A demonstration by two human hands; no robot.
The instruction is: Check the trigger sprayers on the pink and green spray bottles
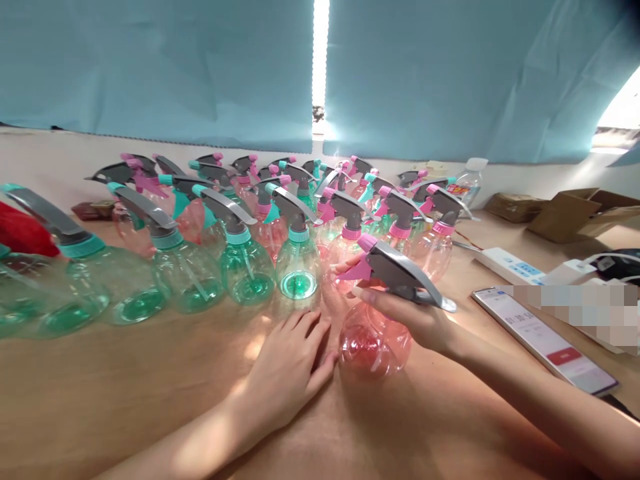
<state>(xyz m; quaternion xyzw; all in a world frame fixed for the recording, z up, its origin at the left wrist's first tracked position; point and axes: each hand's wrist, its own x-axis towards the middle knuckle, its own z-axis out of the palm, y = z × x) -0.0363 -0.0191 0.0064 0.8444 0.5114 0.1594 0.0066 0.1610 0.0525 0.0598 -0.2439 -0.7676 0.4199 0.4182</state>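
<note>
My right hand (400, 313) is wrapped round the grey and pink trigger head (395, 270) of a clear pink spray bottle (373, 347), which stands on the brown table (125, 393) in front of me. My left hand (290, 370) lies flat on the table with fingers stretched out, its fingertips beside the bottle's base. Just behind stand several green spray bottles, such as one (297, 263) with a teal collar, and several pink ones (430, 243).
A smartphone (545, 340) lies at the right, with a white power strip (510, 265), cardboard boxes (580, 213) and a water bottle (467, 180) behind it. A red object (23, 233) sits at the far left. Blue sheeting (175, 67) hangs behind the table.
</note>
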